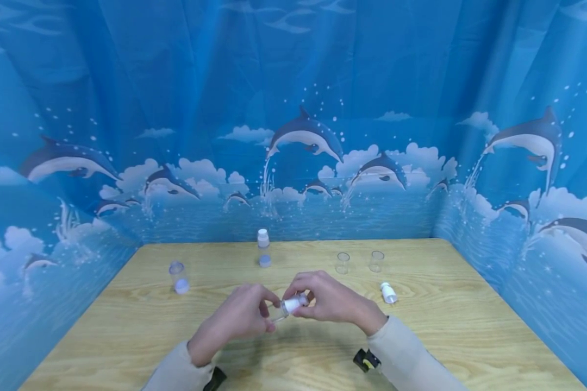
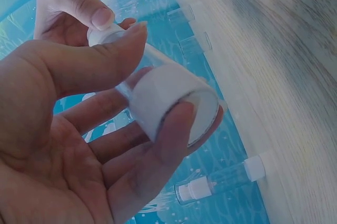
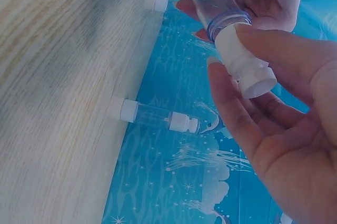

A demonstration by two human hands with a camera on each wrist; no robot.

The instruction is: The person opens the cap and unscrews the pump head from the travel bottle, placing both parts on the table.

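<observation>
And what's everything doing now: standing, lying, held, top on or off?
Held bottle: tilted in the left hand.
Held white top: at that bottle's mouth, in the right hand; can't tell if tightened.
Back bottle: standing, white top on.
Left bottle: standing, no white top showing.
Left clear cup: standing.
Right clear cup: standing.
Loose white top: lying on its side.

Table (image 1: pixel 460 326): light wood-grain top. Bottle with white upper part (image 1: pixel 264 250) stood upright near the back edge, about mid-width. Clear bottle with white base (image 1: pixel 180 279) stood to the left, nearer the front. Right side: two small clear cups (image 1: pixel 342 264), side by side, apart; just in front, white fitting (image 1: pixel 388 293) lay on its side
</observation>
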